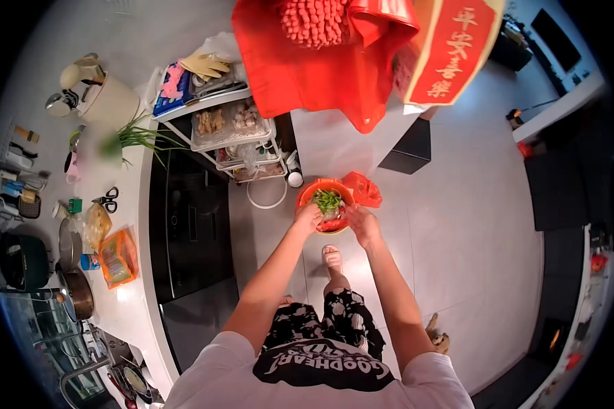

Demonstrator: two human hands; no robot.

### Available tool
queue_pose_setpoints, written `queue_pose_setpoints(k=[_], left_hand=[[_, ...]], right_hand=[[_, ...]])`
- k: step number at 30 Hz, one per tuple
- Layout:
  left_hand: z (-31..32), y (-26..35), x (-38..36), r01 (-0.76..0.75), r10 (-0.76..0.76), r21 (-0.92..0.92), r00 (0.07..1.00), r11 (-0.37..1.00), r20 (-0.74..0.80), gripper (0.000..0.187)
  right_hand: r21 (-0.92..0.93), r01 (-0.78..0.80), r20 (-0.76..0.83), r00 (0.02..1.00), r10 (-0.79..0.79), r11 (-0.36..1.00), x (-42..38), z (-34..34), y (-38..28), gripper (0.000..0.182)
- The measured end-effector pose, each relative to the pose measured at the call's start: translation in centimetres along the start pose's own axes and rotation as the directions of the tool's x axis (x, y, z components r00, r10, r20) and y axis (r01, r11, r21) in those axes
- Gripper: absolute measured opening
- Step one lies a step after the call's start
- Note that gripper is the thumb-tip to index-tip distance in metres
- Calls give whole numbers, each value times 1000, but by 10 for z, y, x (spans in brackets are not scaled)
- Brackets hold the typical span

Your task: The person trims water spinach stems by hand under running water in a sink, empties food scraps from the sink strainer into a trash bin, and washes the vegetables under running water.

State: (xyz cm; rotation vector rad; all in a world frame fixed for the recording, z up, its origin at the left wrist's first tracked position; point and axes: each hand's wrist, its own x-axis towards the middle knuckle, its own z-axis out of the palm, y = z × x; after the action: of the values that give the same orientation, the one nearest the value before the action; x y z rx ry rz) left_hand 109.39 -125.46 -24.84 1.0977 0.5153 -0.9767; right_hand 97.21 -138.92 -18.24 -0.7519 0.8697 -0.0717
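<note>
A round trash bin [305,194] stands on the floor, lined with a red plastic bag [363,189] that spills over its right side. Cut green vegetable pieces [328,200] lie in it, with some clear plastic. At the bin's near left rim is my left hand [308,219], its fingers pointing in beside the greens; nothing is plainly visible in it. My right hand [363,225] is at the right rim with its fingers stretched out and holding nothing that I can see.
To the left runs a white counter [126,303] with scissors [107,200], an orange package [118,258] and a pot [76,296]. A tiered cart [201,144] stands ahead. Red cloth [307,82] hangs at the top. A small animal [438,334] is on the floor.
</note>
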Motion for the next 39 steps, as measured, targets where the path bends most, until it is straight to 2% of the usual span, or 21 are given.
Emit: queue_pose_setpoints(k=[1,2,5,6,8,10,13,15,16,17,19,22,25,27,29,31,32,35,39], left_hand=[[2,-5,27,29,-30,-46,999,999,-19,12],[1,-11,46,23,-22,-28,1000,999,12,16],[1,-28,93,24,-25,-45,999,999,-28,18],[21,-17,74,18,-14,34,993,999,-119,25],[28,-9,75,49,-13,356,995,933,-103,33],[38,7,57,-10,69,434,990,901,-120,40],[40,0,28,-291,336,224,921,930,-196,40],[35,17,-17,-371,352,-61,914,927,-203,34],[9,17,-25,-368,368,10,929,930,-51,30],[-6,21,-47,-365,359,-41,927,930,-112,27],[-26,24,-110,-362,326,-149,919,920,-220,23],[-84,4,-208,-479,358,-260,843,839,-401,26],[-148,-54,-308,-636,398,-351,733,687,-551,24],[-181,-107,-378,-738,409,-385,644,554,-646,23],[-200,-167,-452,-823,394,-399,550,403,-736,23],[-217,-226,-520,-870,320,-381,474,312,-820,23],[-224,-260,-552,-899,297,-352,422,261,-857,24],[-238,-349,-640,-961,219,-251,271,113,-937,24],[-247,-448,-736,-994,104,-109,105,-31,-989,23]], right_hand=[[-14,-3,-14,1000,3,1000,19,-3,-9,34],[-25,-24,-25,999,23,999,32,-4,-18,33],[-57,-83,-39,996,80,995,59,-6,-32,31],[-65,-89,-23,996,87,994,70,-11,-33,31],[-76,-117,-14,993,116,990,87,-8,-39,31],[-96,-148,12,989,150,984,100,-2,-44,39],[-95,-171,84,980,179,981,117,5,-43,44],[-78,-157,106,981,165,985,117,18,-46,43],[-41,-131,355,925,137,991,141,6,-36,43],[6,-128,578,810,101,992,168,-3,-25,43],[-274,-90,261,951,164,958,156,19,-30,45],[-306,-110,60,989,135,946,111,74,-16,47],[-430,42,105,994,4,902,58,122,31,49],[-348,57,351,933,74,936,20,147,87,44],[-389,83,534,832,151,917,-68,170,138,37],[-408,-69,595,736,322,910,-149,186,205,30],[-424,-77,650,668,363,902,-211,192,231,24],[-569,-194,692,412,592,799,-346,195,328,20],[-757,-130,619,169,767,640,-524,170,426,17]])
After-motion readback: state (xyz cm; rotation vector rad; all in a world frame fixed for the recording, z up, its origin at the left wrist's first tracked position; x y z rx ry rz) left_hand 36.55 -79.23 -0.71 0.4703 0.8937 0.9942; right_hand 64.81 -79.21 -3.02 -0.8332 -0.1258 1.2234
